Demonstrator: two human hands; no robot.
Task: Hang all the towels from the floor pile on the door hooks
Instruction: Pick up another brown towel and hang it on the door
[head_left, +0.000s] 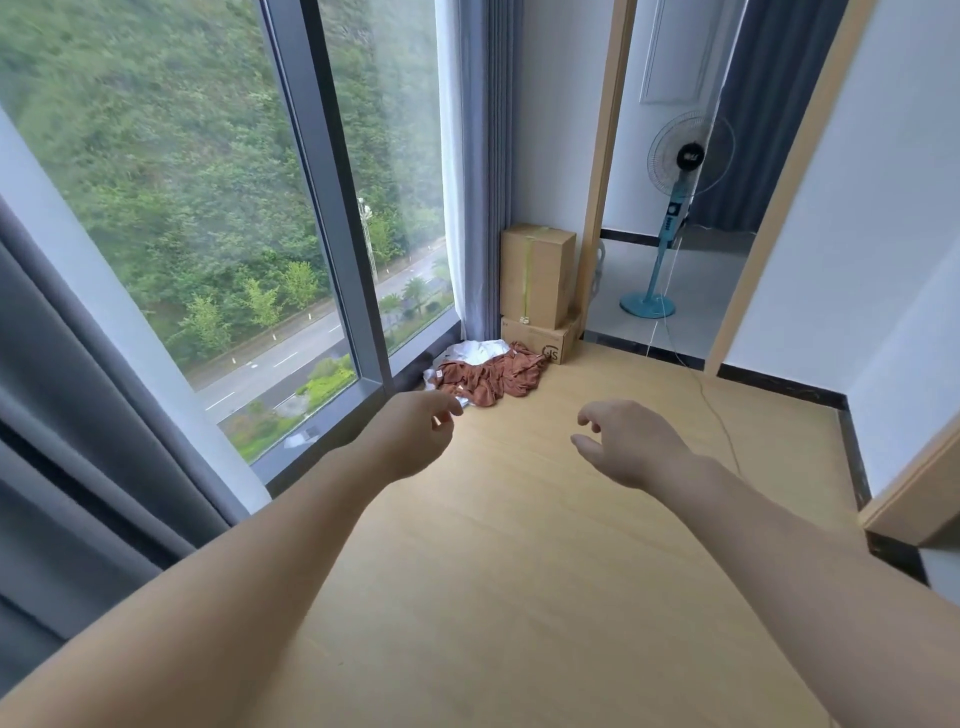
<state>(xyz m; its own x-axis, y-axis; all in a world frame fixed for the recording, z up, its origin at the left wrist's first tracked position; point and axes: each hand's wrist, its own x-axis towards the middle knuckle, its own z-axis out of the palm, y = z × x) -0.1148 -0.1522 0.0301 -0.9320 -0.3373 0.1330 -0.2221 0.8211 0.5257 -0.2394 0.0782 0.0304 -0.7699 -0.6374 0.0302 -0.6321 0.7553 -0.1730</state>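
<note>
Beside towel pile (488, 371): stacked boxes (537, 291), curtain (475, 208).

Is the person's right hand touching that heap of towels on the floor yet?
Apart. The head view shows bare floor between the right hand and the towel pile.
</note>
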